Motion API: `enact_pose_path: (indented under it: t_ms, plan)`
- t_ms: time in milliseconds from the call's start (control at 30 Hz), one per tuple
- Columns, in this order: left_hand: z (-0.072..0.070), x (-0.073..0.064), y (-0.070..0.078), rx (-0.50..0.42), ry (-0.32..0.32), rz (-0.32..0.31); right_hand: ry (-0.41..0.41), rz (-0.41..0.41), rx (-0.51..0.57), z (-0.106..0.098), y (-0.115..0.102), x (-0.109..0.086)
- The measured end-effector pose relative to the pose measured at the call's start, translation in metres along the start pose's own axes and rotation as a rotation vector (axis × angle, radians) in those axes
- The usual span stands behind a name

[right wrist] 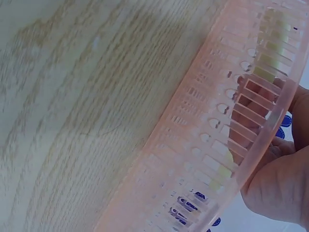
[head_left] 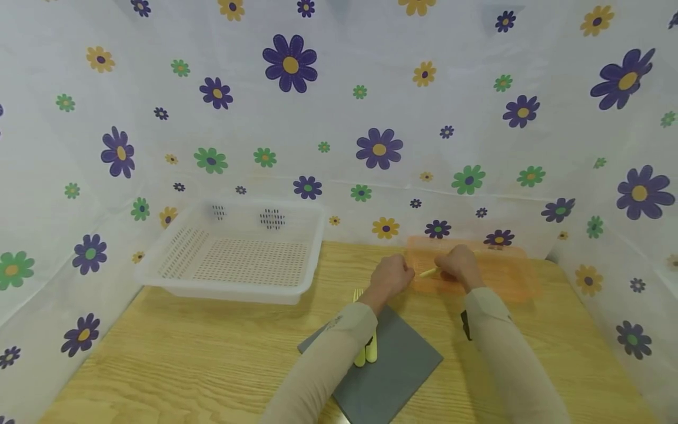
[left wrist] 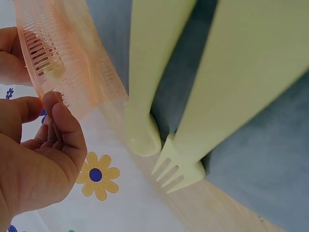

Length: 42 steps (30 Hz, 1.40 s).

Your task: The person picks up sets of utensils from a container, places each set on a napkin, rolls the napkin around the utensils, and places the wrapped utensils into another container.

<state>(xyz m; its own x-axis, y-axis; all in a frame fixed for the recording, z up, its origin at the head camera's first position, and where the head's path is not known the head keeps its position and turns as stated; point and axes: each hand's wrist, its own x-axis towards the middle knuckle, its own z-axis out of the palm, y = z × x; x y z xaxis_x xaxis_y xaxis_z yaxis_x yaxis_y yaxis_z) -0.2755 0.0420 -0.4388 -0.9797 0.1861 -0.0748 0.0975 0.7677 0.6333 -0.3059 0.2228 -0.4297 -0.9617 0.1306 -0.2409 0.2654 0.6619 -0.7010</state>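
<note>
My left hand (head_left: pixel 391 277) pinches the near-left rim of an orange slotted basket (head_left: pixel 508 272) between thumb and fingers. Inside that basket, my right hand (head_left: pixel 459 266) grips a pale yellow utensil (head_left: pixel 430 272), one end poking out to the left. The right wrist view shows the utensil through the slots on both sides of the fingers; its kind is hidden. Beneath my left forearm lies a grey square board (head_left: pixel 405 353). On it are a pale yellow fork (left wrist: pixel 177 166) and a second yellow utensil (left wrist: pixel 142 135) with a rounded end, side by side.
A large white perforated basket (head_left: pixel 233 291) stands at the back left of the wooden table (head_left: pixel 212 359). Behind and at both sides hangs a white flower-patterned sheet (head_left: pixel 339 118), close to the back of the orange basket.
</note>
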Motion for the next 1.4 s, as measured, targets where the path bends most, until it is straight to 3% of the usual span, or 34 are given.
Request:
enact_pose_path:
  t_ms: [100, 400, 633, 1000, 1400]
  plan:
    - [0.001, 0.002, 0.000, 0.019, -0.003, -0.006, -0.001, -0.049, 0.017, 0.000, 0.001, -0.001]
    - [0.004, 0.003, 0.000, 0.070, 0.011, -0.029, -0.034, -0.094, 0.306, -0.004, -0.003, -0.011]
    - [0.001, -0.003, 0.002, 0.062, 0.013, -0.015, -0.072, -0.093, 0.317, -0.004, -0.014, -0.027]
    - [-0.005, -0.012, -0.001, 0.064, 0.066, 0.075, -0.148, -0.259, 0.318, 0.006, -0.025, -0.061]
    - [-0.034, -0.038, -0.007, 0.052, 0.084, 0.151, -0.168, -0.428, 0.334, 0.020, -0.025, -0.091]
